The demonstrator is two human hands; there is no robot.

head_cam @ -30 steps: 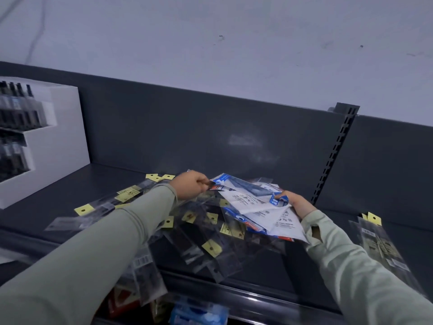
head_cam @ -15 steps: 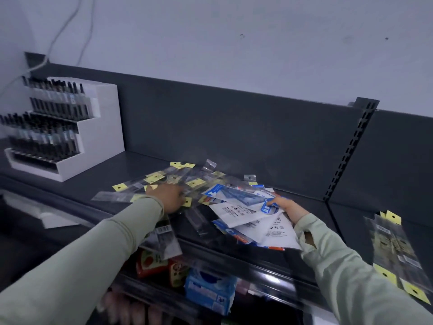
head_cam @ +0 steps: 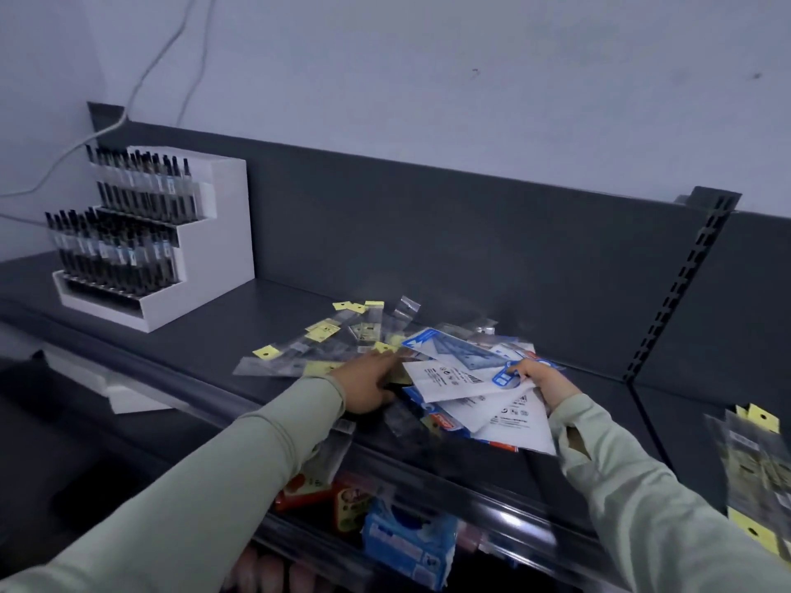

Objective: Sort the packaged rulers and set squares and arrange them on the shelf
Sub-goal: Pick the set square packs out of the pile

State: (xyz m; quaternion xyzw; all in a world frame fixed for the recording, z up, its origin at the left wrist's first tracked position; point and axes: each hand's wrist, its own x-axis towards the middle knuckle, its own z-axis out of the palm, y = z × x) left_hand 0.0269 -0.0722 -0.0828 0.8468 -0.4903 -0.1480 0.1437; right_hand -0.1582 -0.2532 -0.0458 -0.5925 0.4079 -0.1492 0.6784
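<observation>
The right hand (head_cam: pixel 541 383) pinches the fanned set-square packets (head_cam: pixel 445 378) near the shelf (head_cam: pixel 257 318) front. The left hand (head_cam: pixel 370 380) presses flat, fingers straight, on the scattered ruler packets (head_cam: pixel 308 348) beside them. It is best to pin the rulers while drawing the set squares clear.

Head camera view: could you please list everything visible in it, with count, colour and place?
set square packs: several, white and blue, fanned on the shelf, centre right
ruler packs: many, clear with yellow tags, scattered left of those
second ruler pile: several packs, clear with yellow tags, right shelf bay
pen stand: one, white, stepped, holding dark pens, left on the shelf
shelf: one, dark grey, with a back panel
cables: two, white, on the wall
lower-shelf goods: a few, red and blue, below the shelf edge
left hand: one, pale green sleeve, resting on the ruler packs
right hand: one, pale green sleeve, holding the set square packs
</observation>
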